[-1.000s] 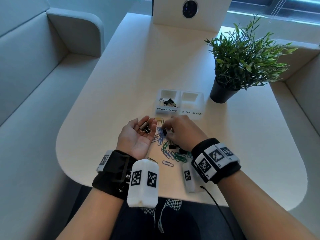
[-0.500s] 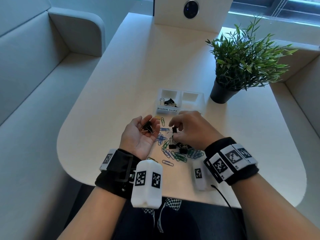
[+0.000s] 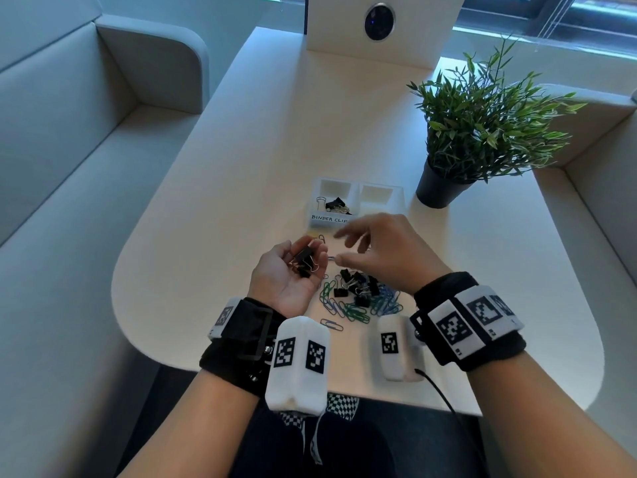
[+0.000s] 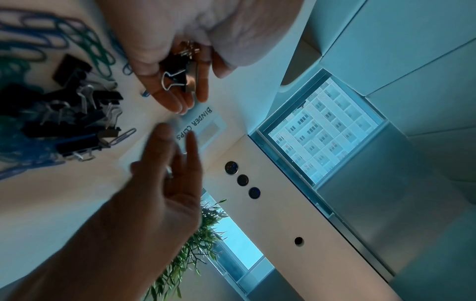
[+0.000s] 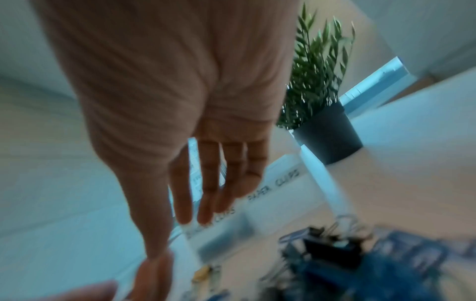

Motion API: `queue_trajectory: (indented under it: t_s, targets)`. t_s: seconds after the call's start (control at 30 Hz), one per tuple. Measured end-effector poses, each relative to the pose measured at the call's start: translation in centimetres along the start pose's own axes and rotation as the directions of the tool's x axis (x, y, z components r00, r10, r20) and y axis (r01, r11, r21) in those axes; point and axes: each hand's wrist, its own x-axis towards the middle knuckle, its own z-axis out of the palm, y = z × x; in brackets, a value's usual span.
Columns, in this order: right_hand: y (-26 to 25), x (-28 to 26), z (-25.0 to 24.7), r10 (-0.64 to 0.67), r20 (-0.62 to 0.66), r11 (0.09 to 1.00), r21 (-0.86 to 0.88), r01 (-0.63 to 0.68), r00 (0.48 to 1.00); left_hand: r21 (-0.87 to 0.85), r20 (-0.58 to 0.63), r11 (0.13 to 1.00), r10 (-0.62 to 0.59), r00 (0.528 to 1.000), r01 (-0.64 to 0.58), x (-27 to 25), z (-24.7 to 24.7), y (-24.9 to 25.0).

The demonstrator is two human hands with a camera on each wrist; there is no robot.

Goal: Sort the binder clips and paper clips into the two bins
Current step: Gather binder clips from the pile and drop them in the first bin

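Note:
My left hand [image 3: 300,248] lies palm up above the table, fingers curled round a few black binder clips [image 3: 305,262], also plain in the left wrist view [image 4: 177,77]. Just to its right my right hand [image 3: 344,246] hovers blurred, fingers spread and straight, holding nothing [image 5: 195,203]. Below it a pile of black binder clips [image 3: 358,286] lies mixed with green and blue paper clips [image 3: 351,310]. Behind the hands stands the white bin labelled BINDER CLIPS [image 3: 319,217] with some clips in it. The paper clips bin [image 3: 396,194] adjoins it on the right.
A potted plant [image 3: 475,132] stands right of the bins. A white box with a round lens [image 3: 379,25] sits at the table's far end. One loose paper clip [image 3: 331,324] lies near the front edge. Grey sofa seats flank the table.
My right hand pinched a black binder clip out of the pile, rose toward my left palm, and now has its fingers spread with nothing in them. The left hand stayed cupped.

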Motion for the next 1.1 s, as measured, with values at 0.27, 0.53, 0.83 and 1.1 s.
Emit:
queue_trajectory:
  t_s: [0.27, 0.53, 0.83, 1.1]
  targets:
    - [0.6, -0.4, 2.0, 0.063, 0.222, 0.974, -0.226, -0.012, 0.973, 0.016, -0.003, 0.999, 0.036, 0.999, -0.036, -0.3, -0.5, 0.4]
    - [1.2, -0.8, 1.8, 0.051, 0.125, 0.995, -0.09, -0.04, 0.991, 0.03, -0.02, 0.998, 0.049, 0.999, -0.048, -0.3, -0.7, 0.4]
    - [0.9, -1.1, 3.2, 0.0, 0.151, 0.986, -0.165, 0.025, 0.988, 0.055, -0.019, 0.997, 0.057, 0.998, -0.055, -0.1, -0.7, -0.1]
    - [0.3, -0.9, 1.0, -0.032, -0.065, 0.991, 0.131, 0.041, 0.997, 0.105, -0.007, 0.993, 0.048, 0.999, -0.047, 0.0, -0.3, -0.7]
